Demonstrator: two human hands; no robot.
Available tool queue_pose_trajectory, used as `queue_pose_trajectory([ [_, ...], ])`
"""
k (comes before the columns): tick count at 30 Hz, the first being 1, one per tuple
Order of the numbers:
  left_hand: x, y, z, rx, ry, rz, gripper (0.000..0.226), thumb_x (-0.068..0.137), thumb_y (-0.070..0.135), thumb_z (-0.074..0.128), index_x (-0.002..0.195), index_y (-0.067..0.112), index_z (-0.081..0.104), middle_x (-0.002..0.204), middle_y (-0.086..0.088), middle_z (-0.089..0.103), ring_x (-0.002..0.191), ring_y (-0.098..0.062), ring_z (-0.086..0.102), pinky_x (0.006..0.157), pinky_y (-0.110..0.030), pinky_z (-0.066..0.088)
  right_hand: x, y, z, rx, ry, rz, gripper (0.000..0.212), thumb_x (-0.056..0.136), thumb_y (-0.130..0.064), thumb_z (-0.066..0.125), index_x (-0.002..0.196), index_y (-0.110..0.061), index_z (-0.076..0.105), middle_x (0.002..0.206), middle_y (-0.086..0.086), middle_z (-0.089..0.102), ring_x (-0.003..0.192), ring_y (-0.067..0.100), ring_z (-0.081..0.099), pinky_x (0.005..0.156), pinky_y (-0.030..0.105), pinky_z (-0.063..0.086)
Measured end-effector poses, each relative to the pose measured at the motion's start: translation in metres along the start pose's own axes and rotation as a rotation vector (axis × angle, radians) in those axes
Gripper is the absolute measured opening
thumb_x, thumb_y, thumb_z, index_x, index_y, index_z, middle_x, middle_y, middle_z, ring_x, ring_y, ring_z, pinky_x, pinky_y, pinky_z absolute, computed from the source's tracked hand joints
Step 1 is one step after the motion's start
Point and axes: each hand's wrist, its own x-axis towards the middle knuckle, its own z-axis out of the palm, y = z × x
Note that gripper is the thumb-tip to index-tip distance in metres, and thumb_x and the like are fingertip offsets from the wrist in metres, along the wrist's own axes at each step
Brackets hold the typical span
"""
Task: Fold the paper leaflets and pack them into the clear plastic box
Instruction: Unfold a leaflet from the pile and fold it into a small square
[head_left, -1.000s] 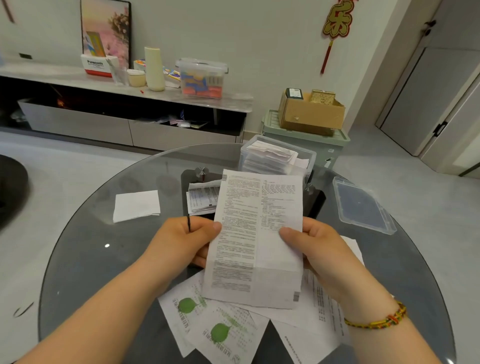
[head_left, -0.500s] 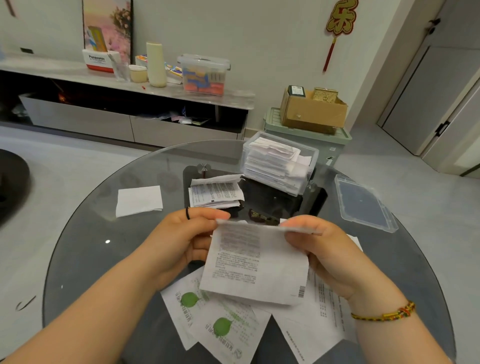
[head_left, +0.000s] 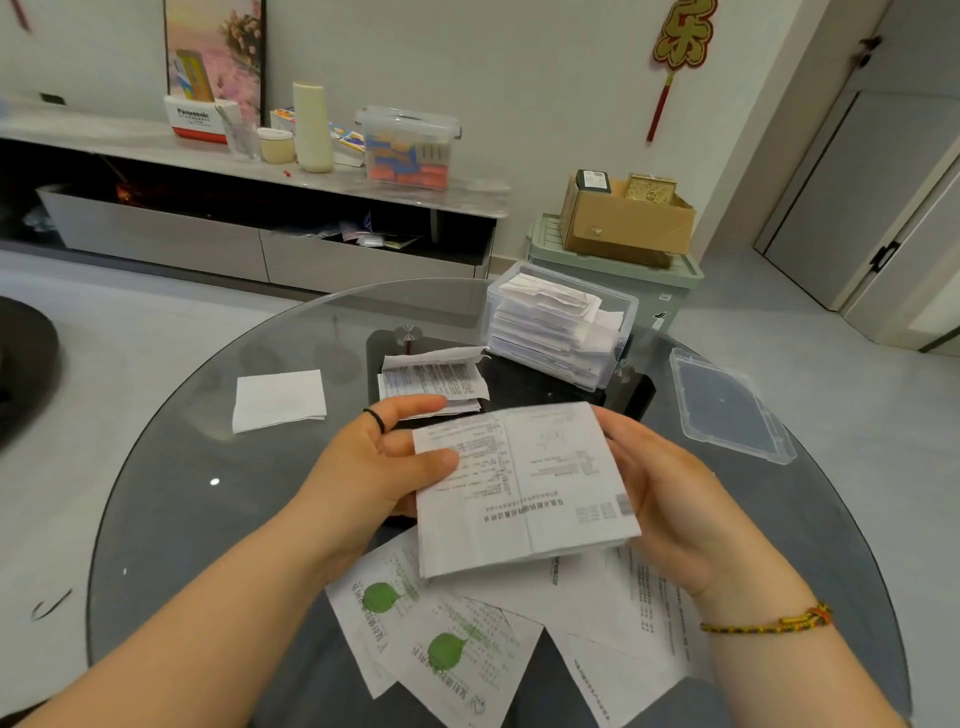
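view: head, the only one
hard to make out: print on the folded leaflet (head_left: 524, 488) is blurred and cannot be read
hidden: fingers of both hands lie behind the sheet; the loose leaflets (head_left: 447, 639) on the table (head_left: 182, 493) are partly covered by the held sheet and the forearms
cut off: both arms run out of the lower edge
left hand (head_left: 374, 467): pinches the leaflet's left edge, thumb on the printed face, forefinger stretched out above the sheet
right hand (head_left: 670, 499): holds the right edge, thumb near the top corner, fingers tucked under the sheet
folded leaflet: between the two hands, raised over the loose leaflets, tilted toward the camera
clear plastic box (head_left: 608, 364): far side of the table beyond the hands, well apart from them, lid off, folded leaflets stacked near to the rim
lid (head_left: 727, 405): flat on the table, right of the box
small stack of folded leaflets (head_left: 434, 379): just beyond the left hand, left of the box
white folded paper (head_left: 279, 399): alone, left part of the table
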Motion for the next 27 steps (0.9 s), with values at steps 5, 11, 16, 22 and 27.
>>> queue_pose_trajectory([
  [5, 0.003, 0.0, -0.001, -0.112, 0.129, 0.061, 0.029, 0.082, -0.005, 0.056, 0.092, 0.022, 0.054, 0.074, 0.003, 0.072, 0.057, -0.008, 0.068, 0.047, -0.02, 0.054, 0.003, 0.008, 0.002, 0.055, -0.185, 0.043, 0.069, 0.04, -0.046, 0.086, 0.096, -0.009, 0.071, 0.093, 0.012, 0.072, 0.077, 0.021, 0.071, 0.06, 0.028, 0.058],
  [11, 0.0, 0.0, 0.002, -0.049, 0.068, 0.06, 0.024, 0.081, -0.006, 0.056, 0.088, 0.017, 0.055, 0.066, 0.006, 0.072, 0.057, -0.006, 0.068, 0.048, -0.017, 0.053, 0.001, 0.013, 0.014, -0.141, -0.043, -0.011, 0.017, 0.075, 0.0, 0.062, 0.091, -0.006, 0.06, 0.076, 0.007, 0.073, 0.051, 0.012, 0.063, 0.034, 0.016, 0.039],
  [16, -0.002, 0.001, 0.001, 0.124, -0.12, -0.019, 0.015, 0.086, 0.008, 0.053, 0.086, 0.016, 0.065, 0.068, 0.004, 0.072, 0.06, -0.007, 0.067, 0.054, -0.018, 0.054, 0.0, 0.011, 0.01, -0.323, 0.096, -0.025, 0.02, 0.086, 0.002, 0.05, 0.089, -0.013, 0.063, 0.073, 0.004, 0.073, 0.054, 0.019, 0.058, 0.041, 0.018, 0.037],
  [22, -0.004, -0.001, 0.003, 0.219, -0.143, -0.039, 0.015, 0.086, 0.007, 0.054, 0.079, 0.01, 0.067, 0.066, -0.001, 0.073, 0.055, -0.009, 0.067, 0.047, -0.017, 0.051, -0.002, 0.01, 0.015, -0.426, 0.064, 0.002, 0.022, 0.088, -0.003, 0.052, 0.091, -0.02, 0.065, 0.086, 0.002, 0.075, 0.085, 0.027, 0.069, 0.09, 0.053, 0.044],
  [27, -0.002, -0.001, 0.002, 0.14, -0.088, -0.042, 0.018, 0.085, -0.001, 0.053, 0.076, 0.008, 0.065, 0.061, -0.002, 0.071, 0.051, -0.009, 0.066, 0.043, -0.016, 0.048, -0.004, 0.012, 0.017, -0.485, -0.028, 0.045, 0.019, 0.086, -0.003, 0.054, 0.094, -0.015, 0.066, 0.092, 0.005, 0.074, 0.084, 0.036, 0.063, 0.053, 0.033, 0.054],
])
